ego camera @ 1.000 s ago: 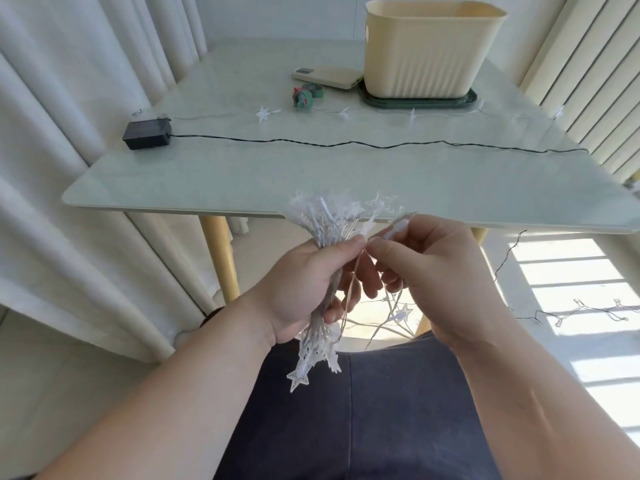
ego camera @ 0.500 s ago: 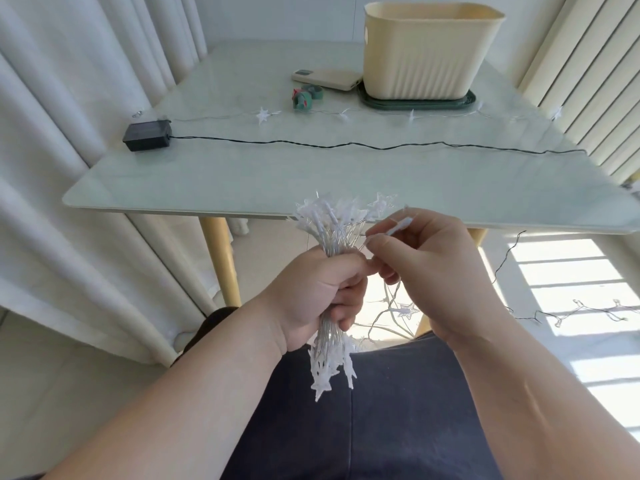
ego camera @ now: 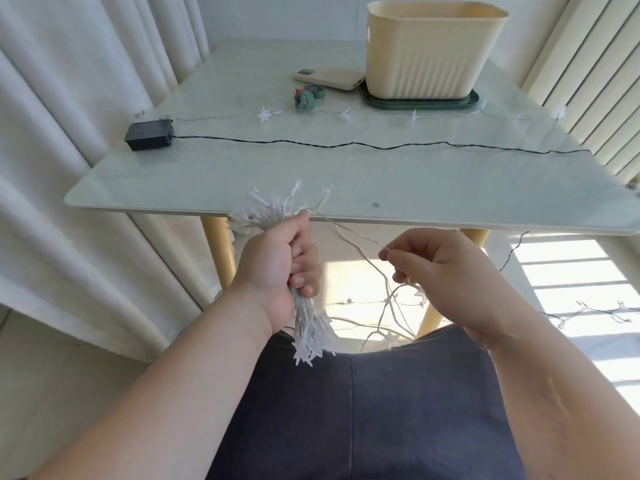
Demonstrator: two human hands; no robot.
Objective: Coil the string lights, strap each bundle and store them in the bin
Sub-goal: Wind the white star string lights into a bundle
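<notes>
1. My left hand (ego camera: 280,271) is fisted round the middle of the bundle (ego camera: 310,330), with stars fanning out above and below the fist. It hangs over my lap, at 9 o'clock from my right hand. I judge it featherweight: thin, springy wire that wants to uncoil, so the hold belongs at the waist.
2. My right hand (ego camera: 446,282) pinches the wire (ego camera: 360,236) between thumb and forefinger, at 4 o'clock from the bundle's top, with the strand drawn taut between. It looks slick and prone to kink. Bare wire is the place to hold, not the brittle-looking stars.
3. The loose tail (ego camera: 389,303) sags below the table (ego camera: 346,188) edge at 12 o'clock, and it could snag.
4. On the table, a black cord (ego camera: 346,145) runs to a box (ego camera: 149,136) at 10 o'clock.
5. The straps (ego camera: 306,97) lie at 12 o'clock, and the bin (ego camera: 433,53) is farthest, at 1 o'clock.
</notes>
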